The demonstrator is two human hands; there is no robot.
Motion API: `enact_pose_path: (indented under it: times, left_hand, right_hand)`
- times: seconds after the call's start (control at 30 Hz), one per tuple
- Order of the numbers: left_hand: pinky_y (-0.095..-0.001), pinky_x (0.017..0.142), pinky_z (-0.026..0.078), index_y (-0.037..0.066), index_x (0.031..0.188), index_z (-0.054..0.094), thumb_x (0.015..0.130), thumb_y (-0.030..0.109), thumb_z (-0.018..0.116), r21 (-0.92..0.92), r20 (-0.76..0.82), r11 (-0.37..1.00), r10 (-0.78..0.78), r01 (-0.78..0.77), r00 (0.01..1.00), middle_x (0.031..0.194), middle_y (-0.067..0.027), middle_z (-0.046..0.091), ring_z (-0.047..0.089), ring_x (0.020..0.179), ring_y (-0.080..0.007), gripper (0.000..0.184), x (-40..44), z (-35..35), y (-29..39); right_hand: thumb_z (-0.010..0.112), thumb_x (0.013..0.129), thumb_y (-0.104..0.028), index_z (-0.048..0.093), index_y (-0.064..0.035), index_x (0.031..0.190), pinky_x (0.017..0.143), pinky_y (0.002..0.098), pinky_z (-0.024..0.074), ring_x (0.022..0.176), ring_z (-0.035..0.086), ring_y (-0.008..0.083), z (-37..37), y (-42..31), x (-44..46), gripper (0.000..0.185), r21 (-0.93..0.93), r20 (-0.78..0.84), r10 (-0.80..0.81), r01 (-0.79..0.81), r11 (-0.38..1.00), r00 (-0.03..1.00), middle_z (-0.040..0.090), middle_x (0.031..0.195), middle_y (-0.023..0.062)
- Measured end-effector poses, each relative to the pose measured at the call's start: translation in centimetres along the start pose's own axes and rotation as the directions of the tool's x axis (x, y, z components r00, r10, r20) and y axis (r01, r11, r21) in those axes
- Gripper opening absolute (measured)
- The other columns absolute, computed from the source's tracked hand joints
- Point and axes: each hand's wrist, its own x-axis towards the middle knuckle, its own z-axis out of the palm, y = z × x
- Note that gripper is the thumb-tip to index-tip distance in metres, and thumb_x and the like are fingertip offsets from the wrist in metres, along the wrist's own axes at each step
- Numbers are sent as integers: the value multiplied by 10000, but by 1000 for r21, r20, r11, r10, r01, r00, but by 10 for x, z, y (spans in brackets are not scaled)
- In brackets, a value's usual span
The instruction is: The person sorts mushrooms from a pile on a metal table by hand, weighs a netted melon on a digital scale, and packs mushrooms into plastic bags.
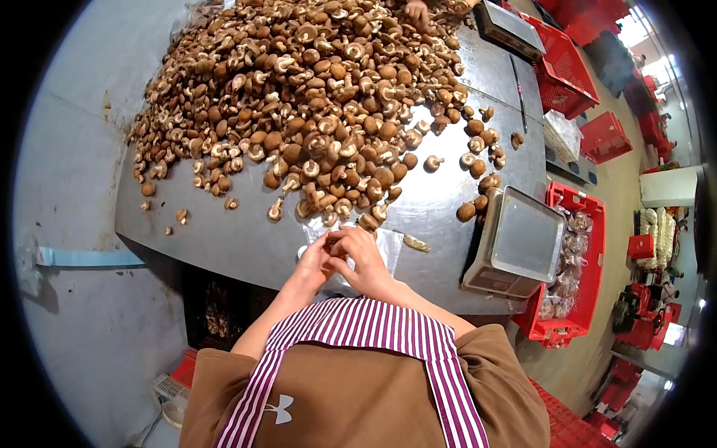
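Observation:
My left hand and my right hand meet at the table's near edge, in front of my striped apron. The fingers of both are curled in and touch each other; what they hold, if anything, is hidden. A clear plastic bag lies under and beside my hands, and part of it shows past the fingertips. Just beyond is a large heap of brown shiitake mushrooms, with the closest ones almost at my fingers. To the right of the bag lies a small crumpled yellowish piece.
A scale stands on the metal table at right. Beside it, a red crate holds several bagged packs. Another person's hand reaches into the heap's far side, near a second scale. Loose mushrooms lie at right.

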Motion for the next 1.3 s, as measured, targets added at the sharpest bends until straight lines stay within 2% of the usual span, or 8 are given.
enact_pose_path:
  times: [0.13, 0.4, 0.53, 0.57, 0.73, 0.87, 1.07, 1.3]
  left_hand:
    - [-293, 642, 452, 86, 991, 611, 995, 324, 576, -25, 76, 999, 46, -44, 996, 864, -40, 612, 569, 753, -173, 240, -13, -82, 21]
    - [-299, 606, 440, 43, 1178, 596, 985, 222, 582, 319, -441, 852, 520, -414, 731, 872, -50, 609, 560, 712, -167, 264, -112, -304, 65]
    - [-376, 861, 514, 26, 1429, 444, 889, 65, 631, 758, -651, 612, 689, 224, 318, 1300, -191, 582, 625, 1028, -290, 573, -166, -442, 76]
    - [-375, 993, 461, 25, 1472, 397, 847, 55, 681, 767, -641, 599, 711, 228, 288, 1370, -217, 533, 565, 1188, -324, 687, -167, -455, 83]
    - [-389, 1037, 426, -23, 1416, 447, 808, 84, 736, 902, -237, 365, 865, -231, 442, 1384, -216, 519, 514, 1263, -313, 682, -123, -360, 113]
    - [-436, 1103, 371, -22, 1422, 418, 795, 158, 761, 997, 59, -29, 870, -68, 490, 1457, -257, 421, 423, 1349, -388, 737, -66, -233, 142]
    - [-460, 1151, 309, 35, 1466, 385, 764, 236, 776, 948, 313, -253, 860, -195, 403, 1506, -217, 377, 336, 1405, -391, 828, 35, -142, 185]
    - [-509, 1209, 220, 122, 1524, 328, 801, 286, 717, 914, 399, -300, 543, -273, 739, 1625, -158, 141, 147, 1488, -398, 837, 79, -44, 137]
  right_hand:
    - [674, 842, -72, 627, -44, 1017, 932, 455, 414, 1081, 555, 332, 6, 9, -6, 183, 92, 49, 92, -97, 991, 995, 631, 1133, 107]
    - [595, 830, -27, 652, -27, 1028, 858, 432, 459, 954, 576, 344, 32, 17, -14, 206, 12, 250, 137, -145, 989, 958, 629, 1003, 141]
    - [610, 821, -39, 646, -34, 1047, 857, 442, 457, 940, 577, 346, 52, 9, 0, 229, 17, 281, 137, -148, 989, 950, 625, 1004, 149]
    - [624, 813, -51, 642, -36, 1081, 890, 436, 446, 990, 568, 334, 59, 11, 7, 269, -28, 313, 153, -152, 988, 937, 618, 1026, 144]
    - [682, 764, -88, 618, -59, 1191, 1003, 467, 392, 1165, 517, 349, 96, 3, 65, 432, -150, 226, -60, 95, 984, 972, 592, 1187, 145]
    - [714, 759, -125, 567, -113, 1310, 1144, 552, 263, 1380, 376, 370, 129, 10, 135, 570, -307, 293, -104, 196, 931, 951, 473, 1424, 168]
    - [682, 820, -254, 478, -122, 1424, 1195, 567, 147, 1451, 282, 364, 147, 45, 246, 651, -638, 292, 4, 192, 746, 957, 391, 1520, 171]
    - [667, 780, -198, 544, -126, 1342, 1188, 590, 130, 1450, 288, 345, 83, 93, 215, 580, -724, 404, 71, 271, 634, 912, 382, 1526, 175]
